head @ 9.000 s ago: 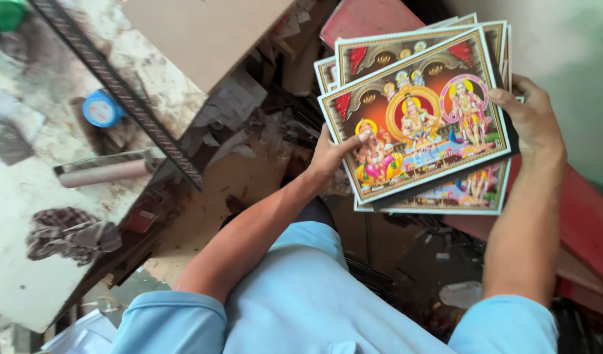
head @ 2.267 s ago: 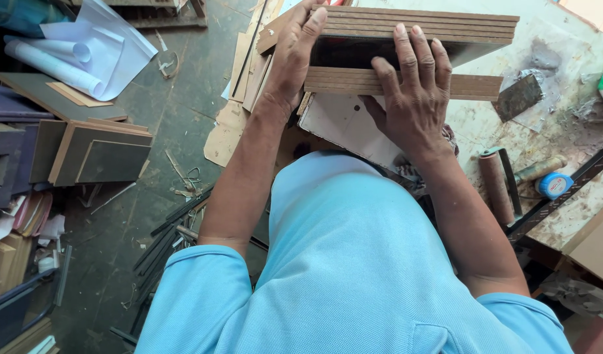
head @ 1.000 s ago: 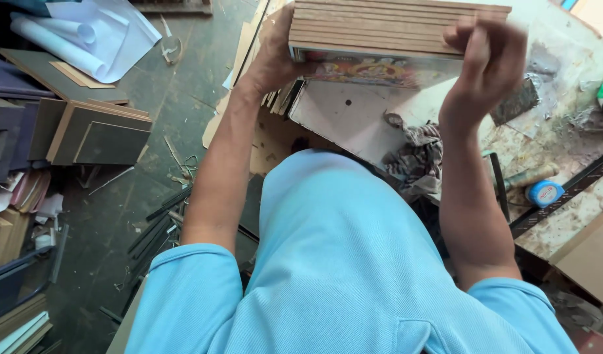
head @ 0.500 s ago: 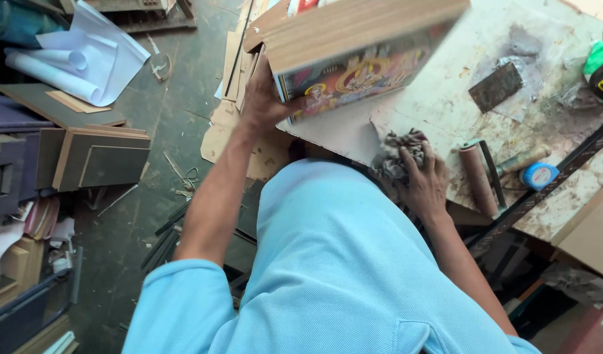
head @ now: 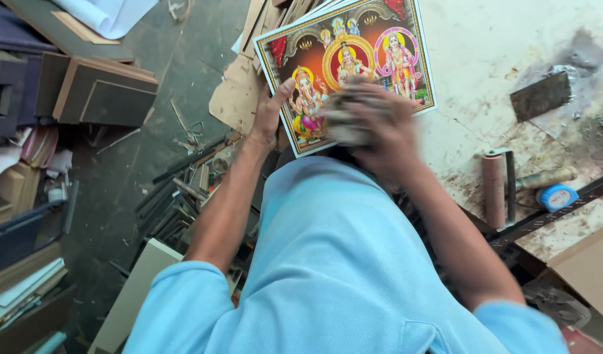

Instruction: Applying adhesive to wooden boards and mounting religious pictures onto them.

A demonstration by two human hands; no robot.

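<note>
Pressing rag, right hand over picture

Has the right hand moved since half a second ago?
Yes. The right hand has come up off the worktable with a rag onto the picture.

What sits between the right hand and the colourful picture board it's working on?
A crumpled cloth wad, blurred, lies under the right hand, pressed between it and the picture board. The left hand grips the board's lower left edge directly, with nothing between.
</note>
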